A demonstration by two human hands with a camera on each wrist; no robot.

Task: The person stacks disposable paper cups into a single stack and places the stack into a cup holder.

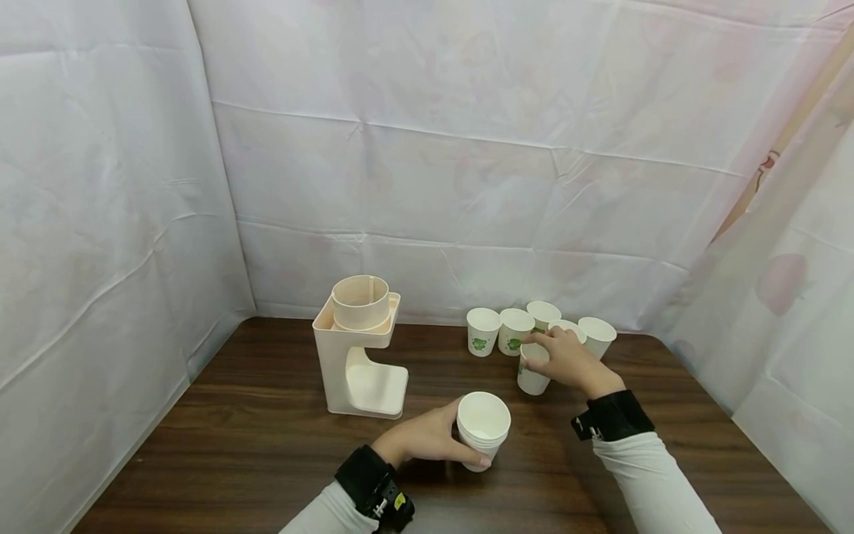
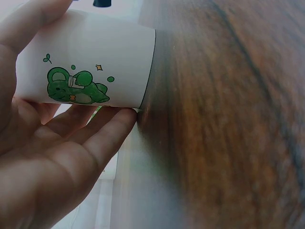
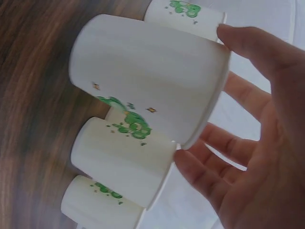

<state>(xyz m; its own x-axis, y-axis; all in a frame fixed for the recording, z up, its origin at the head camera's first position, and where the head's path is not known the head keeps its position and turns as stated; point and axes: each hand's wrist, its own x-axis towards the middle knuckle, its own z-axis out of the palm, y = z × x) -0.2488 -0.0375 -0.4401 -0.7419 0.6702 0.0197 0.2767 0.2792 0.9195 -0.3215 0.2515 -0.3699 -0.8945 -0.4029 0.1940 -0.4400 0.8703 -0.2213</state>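
Observation:
My left hand (image 1: 430, 436) holds a small stack of nested white paper cups (image 1: 483, 421) low at the table's front middle. In the left wrist view, thumb and fingers go round the outer cup (image 2: 109, 52), which bears a green cartoon animal and has its base at the tabletop. Farther right, my right hand (image 1: 568, 360) grips a single paper cup (image 1: 532, 380) by its rim from above. The right wrist view has the thumb (image 3: 248, 43) on one side of that cup (image 3: 152, 71) and a fingertip on the other. Whether its base touches the table is unclear.
Several more white paper cups (image 1: 482, 334) stand upright along the back, close behind my right hand. To the left stands a cream cup-holder-like stand (image 1: 333, 363) with a round top piece (image 1: 360, 304). White cloth walls (image 1: 427, 185) enclose the dark wooden table (image 1: 233, 445).

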